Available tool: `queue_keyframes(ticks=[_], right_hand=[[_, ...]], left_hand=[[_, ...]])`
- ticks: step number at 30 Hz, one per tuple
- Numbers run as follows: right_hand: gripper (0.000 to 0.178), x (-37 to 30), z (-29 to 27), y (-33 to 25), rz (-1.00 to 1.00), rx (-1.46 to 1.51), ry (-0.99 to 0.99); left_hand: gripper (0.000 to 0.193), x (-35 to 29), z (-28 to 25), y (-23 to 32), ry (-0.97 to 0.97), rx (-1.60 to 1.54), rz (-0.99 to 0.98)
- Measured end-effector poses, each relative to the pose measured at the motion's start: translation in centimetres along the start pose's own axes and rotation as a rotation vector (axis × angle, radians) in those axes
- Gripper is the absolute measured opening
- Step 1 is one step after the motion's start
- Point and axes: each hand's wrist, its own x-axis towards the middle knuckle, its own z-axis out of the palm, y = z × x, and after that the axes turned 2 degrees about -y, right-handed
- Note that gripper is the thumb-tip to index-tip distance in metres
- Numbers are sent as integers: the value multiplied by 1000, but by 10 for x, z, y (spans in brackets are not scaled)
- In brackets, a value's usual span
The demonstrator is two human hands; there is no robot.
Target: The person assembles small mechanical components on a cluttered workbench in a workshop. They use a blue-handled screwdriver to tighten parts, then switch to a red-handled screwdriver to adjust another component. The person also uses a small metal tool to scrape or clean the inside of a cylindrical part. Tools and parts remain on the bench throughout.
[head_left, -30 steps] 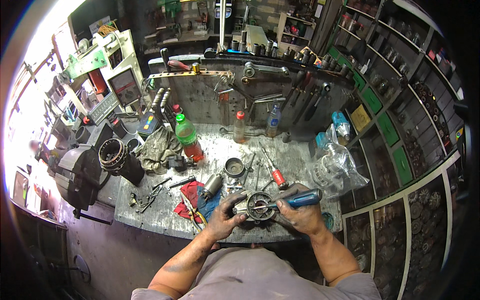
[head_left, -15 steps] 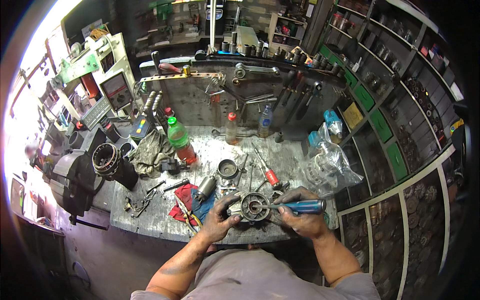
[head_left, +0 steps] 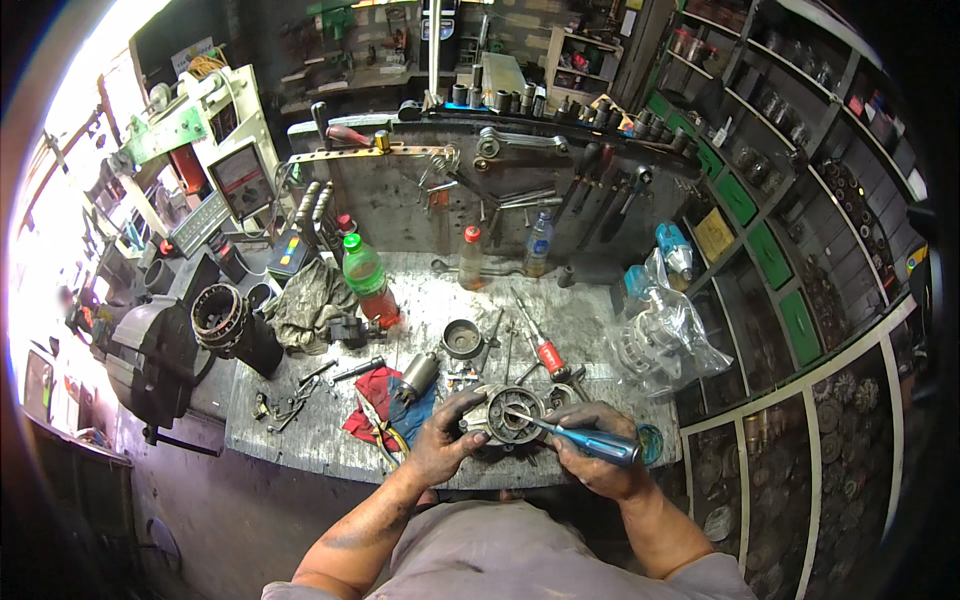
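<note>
Left hand (head_left: 445,440) grips metal housing (head_left: 503,434) by its left side, at bench (head_left: 300,435) front; right hand (head_left: 605,470) grip wraps blue screwdriver (head_left: 598,445), shaft pointing left-and-away into housing's ring.

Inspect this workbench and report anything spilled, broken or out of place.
Nothing looks spilled or plainly broken. Slightly odd: a green-capped drink-style bottle of red liquid stands among metal parts, beside a crumpled cloth. The blue-handled screwdriver angled into the round metal housing looks ordinary.
</note>
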Motion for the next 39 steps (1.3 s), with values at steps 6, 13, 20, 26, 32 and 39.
queue_keyframes(ticks=[6,13,20,26,32,39], right_hand=[[24,-7,8,10,42,114,-12],[25,-20,8,14,80,144,108],[26,-20,2,9,35,122,114],[31,-19,4,13,52,113,30],[18,-29,12,31,189,370,95],[20,3,-9,67,637,663,83]], left_hand=[[73,-1,-1,1,4,58,-24],[71,-1,-3,2,-22,15,-55],[68,-2,-2,1,-19,-14,-63],[69,-1,-4,-3,-26,24,-41],[69,-3,-3,-2,-12,9,-69],[70,-1,-6,-5,-23,24,-41]])
